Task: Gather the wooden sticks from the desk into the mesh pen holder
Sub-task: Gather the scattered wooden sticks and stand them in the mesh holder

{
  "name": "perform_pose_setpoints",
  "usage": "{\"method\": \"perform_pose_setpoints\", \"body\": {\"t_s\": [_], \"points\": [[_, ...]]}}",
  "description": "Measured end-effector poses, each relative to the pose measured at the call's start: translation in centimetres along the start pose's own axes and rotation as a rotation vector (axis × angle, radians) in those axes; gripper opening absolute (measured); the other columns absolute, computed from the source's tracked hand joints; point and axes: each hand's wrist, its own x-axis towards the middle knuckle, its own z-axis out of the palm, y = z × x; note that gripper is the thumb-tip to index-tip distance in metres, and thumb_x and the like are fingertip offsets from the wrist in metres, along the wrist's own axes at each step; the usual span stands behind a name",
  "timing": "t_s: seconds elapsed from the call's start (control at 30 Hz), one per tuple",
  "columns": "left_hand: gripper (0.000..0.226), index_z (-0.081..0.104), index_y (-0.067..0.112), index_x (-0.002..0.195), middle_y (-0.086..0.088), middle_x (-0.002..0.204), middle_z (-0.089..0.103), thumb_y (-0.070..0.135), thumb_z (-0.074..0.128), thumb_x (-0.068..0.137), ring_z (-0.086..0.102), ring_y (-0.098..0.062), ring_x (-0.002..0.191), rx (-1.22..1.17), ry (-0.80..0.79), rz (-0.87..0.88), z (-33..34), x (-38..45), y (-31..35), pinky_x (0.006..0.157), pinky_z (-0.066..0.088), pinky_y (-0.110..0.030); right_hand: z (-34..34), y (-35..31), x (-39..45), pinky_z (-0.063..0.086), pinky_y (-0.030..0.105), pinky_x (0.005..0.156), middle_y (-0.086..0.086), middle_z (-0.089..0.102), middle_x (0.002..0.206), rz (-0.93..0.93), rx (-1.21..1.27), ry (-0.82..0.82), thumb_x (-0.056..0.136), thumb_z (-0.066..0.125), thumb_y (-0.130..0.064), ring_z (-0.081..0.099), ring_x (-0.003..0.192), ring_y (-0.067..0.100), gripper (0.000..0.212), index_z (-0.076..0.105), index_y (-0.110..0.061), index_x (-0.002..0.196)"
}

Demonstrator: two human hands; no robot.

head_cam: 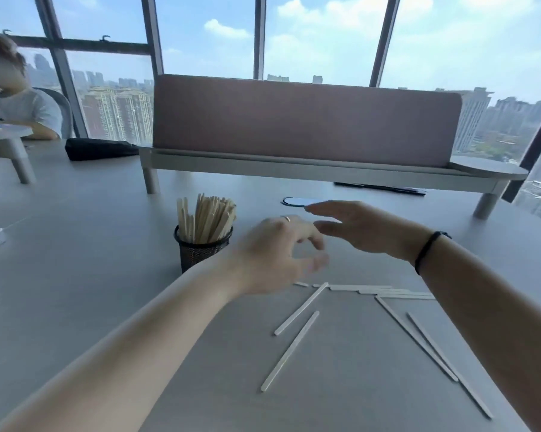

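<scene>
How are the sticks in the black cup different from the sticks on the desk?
The sticks in the mesh pen holder stand upright, leaning a little; the sticks on the desk lie flat. The holder's sticks are packed tightly in one bunch; the desk's sticks are spread out, some apart, some overlapping. The holder's sticks sit left of the left hand; the desk's sticks lie nearer the camera, below both hands. Both groups are thin, pale wooden sticks.

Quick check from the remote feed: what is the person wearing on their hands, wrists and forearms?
Both forearms are bare, with no sleeves in view. The left hand has a slim ring on one finger. The right hand is bare of rings that I can see, with a thin black band around its wrist. No gloves.
</scene>
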Motion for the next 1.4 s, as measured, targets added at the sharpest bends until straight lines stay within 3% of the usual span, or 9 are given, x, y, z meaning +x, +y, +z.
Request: {"method": "perform_pose_setpoints", "body": {"t_s": [0.1,0.23,0.37,0.57,0.7,0.87,1.03,1.3,1.4], "points": [[0.087,0.026,0.044,0.155,0.016,0.165,0.020,0.063,0.071,0.082,0.024,-0.009,0.150,0.215,-0.528,-0.176,2.1,0.8,-0.1,0.113,0.030,-0.028,-1.7,4.5,-4.6,0.025,0.019,0.108,-0.012,0.038,0.156,0.191,-0.267,-0.123,0.086,0.067,-0.052,0.036,0.143,0.010,0.073,0.034,-0.041,0.151],[0.133,-0.009,0.036,0.160,0.005,0.170,-0.011,0.084,0.068,0.063,-0.010,-0.014,0.156,0.394,-0.626,-0.225,5.1,1.5,-2.2,0.127,-0.001,-0.040,-1.2,9.8,-9.3,0.008,0.038,0.124,-0.010,0.010,0.167,0.289,-0.285,-0.146,0.062,0.061,-0.084,0.000,0.154,0.010,0.107,0.016,-0.049,0.153],[0.147,-0.004,0.033,0.161,0.009,0.170,-0.011,0.095,0.058,0.044,-0.004,-0.013,0.157,0.355,-0.678,-0.291,5.7,1.8,-3.5,0.127,0.006,-0.039,0.8,13.0,-10.5,-0.006,0.044,0.124,-0.011,-0.002,0.168,0.272,-0.334,-0.117,0.044,0.040,-0.104,-0.016,0.152,0.010,0.123,0.008,-0.054,0.152],[0.095,0.043,0.038,0.149,0.022,0.158,0.037,0.067,0.082,0.066,0.036,-0.002,0.144,0.185,-0.467,-0.324,4.0,1.1,-4.8,0.118,0.030,-0.029,2.2,13.0,-8.7,-0.005,0.041,0.124,-0.010,0.005,0.168,0.245,-0.392,-0.033,0.080,0.037,-0.086,-0.009,0.154,0.009,0.083,0.017,-0.051,0.152],[0.063,0.040,0.039,0.152,0.027,0.161,0.027,0.051,0.063,0.094,0.027,-0.001,0.149,0.275,-0.481,-0.274,4.0,0.9,-5.2,0.121,0.020,-0.024,3.0,12.7,-7.7,0.002,0.040,0.124,-0.009,0.014,0.167,0.201,-0.433,0.034,0.099,0.033,-0.056,0.002,0.154,0.010,0.055,0.022,-0.045,0.153],[0.049,0.030,0.028,0.158,0.015,0.166,0.019,0.023,0.035,0.110,0.009,-0.005,0.155,0.261,-0.424,-0.179,7.1,1.8,-5.7,0.116,0.004,-0.015,4.3,11.3,-6.9,0.020,0.040,0.118,-0.007,0.040,0.153,0.176,-0.436,0.163,0.098,0.036,-0.033,0.034,0.141,0.016,0.045,0.040,-0.034,0.143],[0.039,0.056,0.020,0.144,0.006,0.154,0.048,0.015,0.046,0.106,0.031,-0.009,0.150,0.106,-0.169,-0.132,9.2,2.0,-5.3,0.106,0.013,-0.004,5.7,9.9,-5.4,0.026,0.039,0.113,0.006,0.047,0.132,0.264,-0.423,0.266,0.094,0.041,-0.037,0.043,0.128,0.031,0.042,0.046,-0.027,0.135],[0.090,0.037,0.021,0.156,0.004,0.158,0.045,0.066,0.053,0.080,0.045,-0.012,0.142,-0.139,-0.168,-0.179,10.7,2.3,-2.2,0.117,0.035,-0.030,7.1,8.9,-2.0,0.014,0.049,0.118,0.010,0.044,0.141,0.415,-0.296,0.302,0.092,0.038,-0.023,0.029,0.140,0.028,0.042,0.043,-0.021,0.133],[0.093,0.025,0.024,0.159,0.008,0.156,0.044,0.047,0.068,0.080,0.046,-0.008,0.138,-0.127,-0.218,-0.087,11.3,2.4,-1.4,0.111,0.034,-0.017,7.0,8.5,-1.8,0.017,0.047,0.119,0.011,0.047,0.142,0.419,-0.174,0.311,0.091,0.041,-0.022,0.033,0.140,0.027,0.043,0.043,-0.020,0.134]]}}
